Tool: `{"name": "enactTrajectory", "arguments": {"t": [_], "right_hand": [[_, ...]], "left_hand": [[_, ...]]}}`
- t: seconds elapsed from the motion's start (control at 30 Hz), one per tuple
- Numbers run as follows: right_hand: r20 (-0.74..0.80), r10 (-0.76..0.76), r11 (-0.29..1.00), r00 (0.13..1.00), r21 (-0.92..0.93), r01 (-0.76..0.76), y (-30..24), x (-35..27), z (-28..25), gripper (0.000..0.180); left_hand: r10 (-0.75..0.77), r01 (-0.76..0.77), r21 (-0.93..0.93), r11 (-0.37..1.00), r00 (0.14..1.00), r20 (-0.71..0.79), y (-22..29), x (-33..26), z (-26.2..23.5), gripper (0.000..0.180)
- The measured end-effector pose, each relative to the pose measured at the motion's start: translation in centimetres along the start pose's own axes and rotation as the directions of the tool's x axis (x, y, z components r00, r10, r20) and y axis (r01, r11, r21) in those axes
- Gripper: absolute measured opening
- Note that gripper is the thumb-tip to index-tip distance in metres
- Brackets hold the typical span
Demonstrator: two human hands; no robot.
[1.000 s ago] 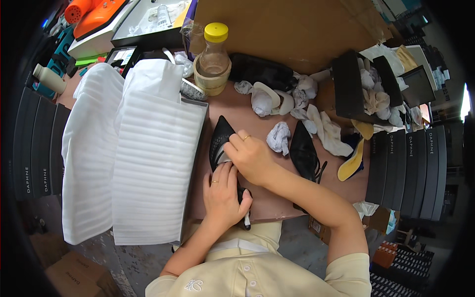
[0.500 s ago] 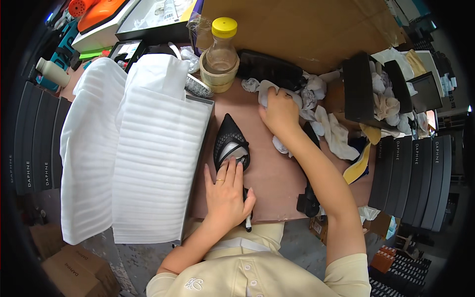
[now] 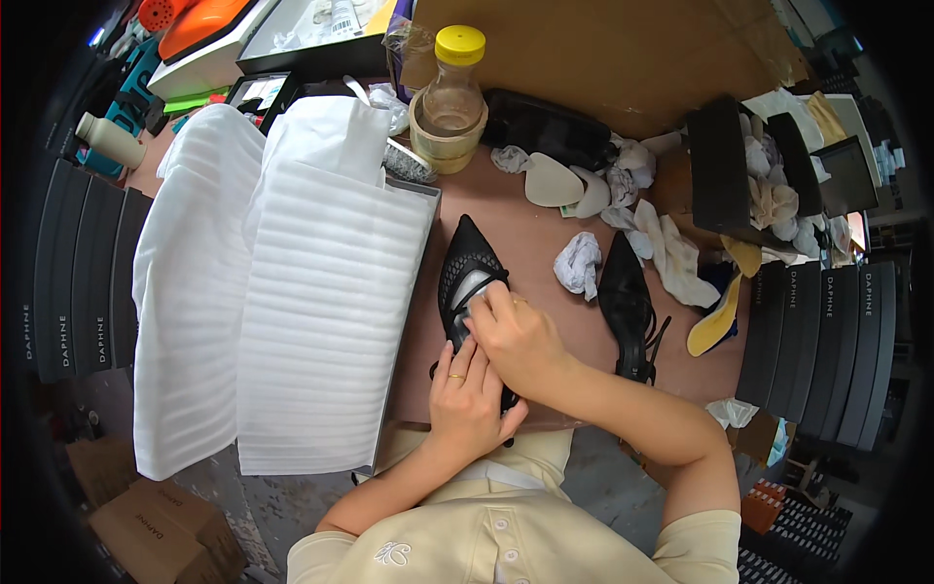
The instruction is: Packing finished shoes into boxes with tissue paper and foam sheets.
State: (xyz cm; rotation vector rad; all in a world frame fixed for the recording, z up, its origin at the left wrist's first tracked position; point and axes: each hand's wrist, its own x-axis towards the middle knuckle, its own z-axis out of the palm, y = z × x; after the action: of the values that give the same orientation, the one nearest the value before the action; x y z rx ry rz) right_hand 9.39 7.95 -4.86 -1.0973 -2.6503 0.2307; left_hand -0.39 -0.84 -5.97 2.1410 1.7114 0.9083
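Note:
A black pointed shoe [image 3: 469, 248] with mesh sides and a thin strap lies on the pinkish tabletop, toe facing away from me. My left hand [image 3: 469, 397] holds its heel end, fingers along the back and thumb to the right. Over the shoe's opening, my right hand [image 3: 518, 336] has its fingers pinched together by the strap; they hide whatever is between them. A pale silvery lining shows inside the shoe. To the right lies a second black pointed shoe [image 3: 625, 287], beside a ball of crumpled white paper [image 3: 578, 265].
A box with white foam wrap [image 3: 316, 311] fills the left side. Behind stand a yellow-capped bottle [image 3: 457, 92] in a holder and a large carton [image 3: 603, 58]. White pads [image 3: 553, 182] and crumpled papers lie at back right. Dark shoe boxes [image 3: 827, 341] line the right.
My right hand has come back from the white pads to the shoe under my left hand. One pad now lies flat, uncovered. The second shoe and paper ball show fully.

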Motion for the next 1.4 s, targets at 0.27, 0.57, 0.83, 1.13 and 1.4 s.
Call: {"name": "enactTrajectory", "arguments": {"t": [0.27, 0.57, 0.83, 1.13, 1.4], "right_hand": [[-0.216, -0.183, 0.983, 0.959, -0.011, 0.185, 1.7, 0.3, 0.8, 0.018], [0.019, 0.194, 0.925, 0.981, 0.328, -0.189, 5.3, 3.6, 0.1, 0.052], [-0.011, 0.486, 0.818, 0.874, -0.346, -0.459, 11.9, 10.0, 1.1, 0.021], [0.014, 0.384, 0.914, 0.923, -0.148, -0.377, 11.1, 5.0, -7.7, 0.02], [-0.059, 0.679, 0.477, 0.732, 0.793, -0.379, 15.5, -14.1, -11.5, 0.016]], "left_hand": [[-0.019, 0.017, -0.032, 0.999, 0.998, -0.052, -0.3, -0.4, 0.7, 0.047], [-0.031, 0.03, -0.076, 0.997, 0.999, -0.022, -0.5, -0.3, 0.4, 0.046], [0.115, -0.13, -0.119, 0.984, 0.985, -0.128, 1.1, 1.5, -1.7, 0.048], [0.222, -0.179, -0.313, 0.933, 0.969, 0.108, 6.3, 5.7, 0.6, 0.044], [0.086, 0.196, -0.521, 0.831, 0.88, 0.468, 10.5, 10.1, 8.2, 0.045]]}}
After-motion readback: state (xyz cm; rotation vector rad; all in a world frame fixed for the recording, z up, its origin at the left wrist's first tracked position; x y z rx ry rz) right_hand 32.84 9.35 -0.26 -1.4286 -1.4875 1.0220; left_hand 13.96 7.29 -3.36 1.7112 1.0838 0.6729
